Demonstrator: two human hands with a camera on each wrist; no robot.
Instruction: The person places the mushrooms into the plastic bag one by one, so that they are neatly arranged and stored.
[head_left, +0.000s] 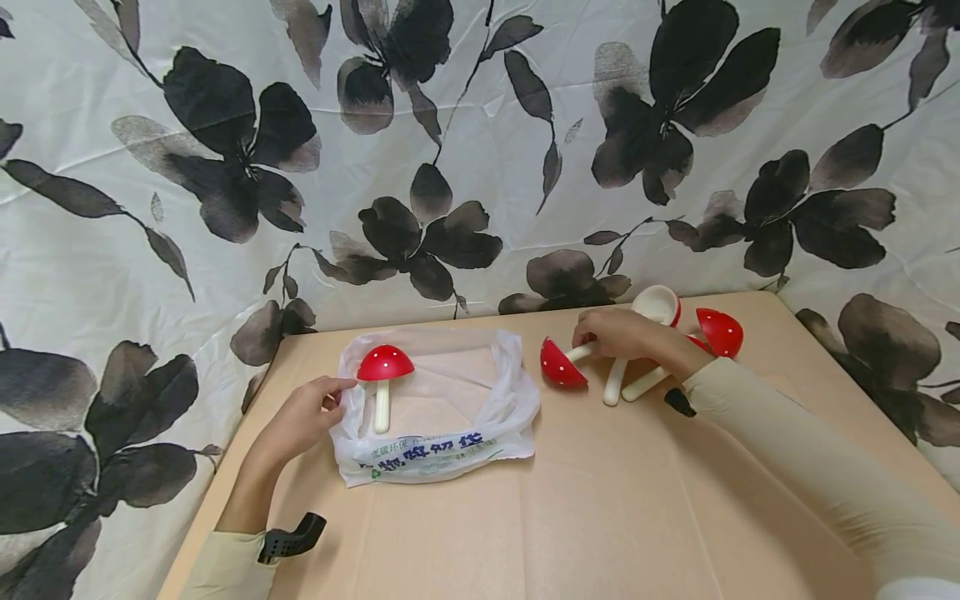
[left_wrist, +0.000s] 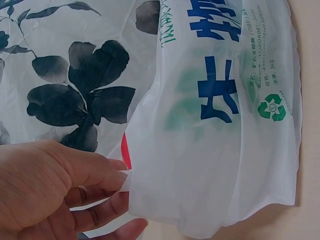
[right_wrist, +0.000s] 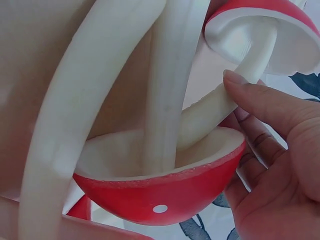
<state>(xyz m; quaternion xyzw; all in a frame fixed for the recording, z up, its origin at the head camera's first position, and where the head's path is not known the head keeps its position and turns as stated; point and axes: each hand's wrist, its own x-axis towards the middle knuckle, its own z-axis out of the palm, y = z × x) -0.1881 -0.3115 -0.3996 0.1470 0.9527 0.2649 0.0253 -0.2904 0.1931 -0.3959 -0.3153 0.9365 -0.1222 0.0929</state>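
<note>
My left hand (head_left: 296,425) pinches the left edge of a white plastic bag (head_left: 450,462) printed with blue and green lettering. A toy mushroom (head_left: 385,364), with a red white-dotted cap and pale stem, lies on the bag's left part. In the left wrist view, thumb and fingers grip a fold of the bag (left_wrist: 200,170). My right hand (head_left: 633,335) holds the stem of another mushroom (head_left: 562,367), its cap pointing left. In the right wrist view, thumb and fingers close round that mushroom's stem (right_wrist: 250,62), beside an upturned hollow cap (right_wrist: 165,192).
Beneath and beside the right hand lie more mushrooms, one with an upturned hollow cap (head_left: 657,305) and one with a red cap (head_left: 722,332). The light wooden table (head_left: 525,533) meets a flower-patterned cloth (head_left: 525,167) at its back edge.
</note>
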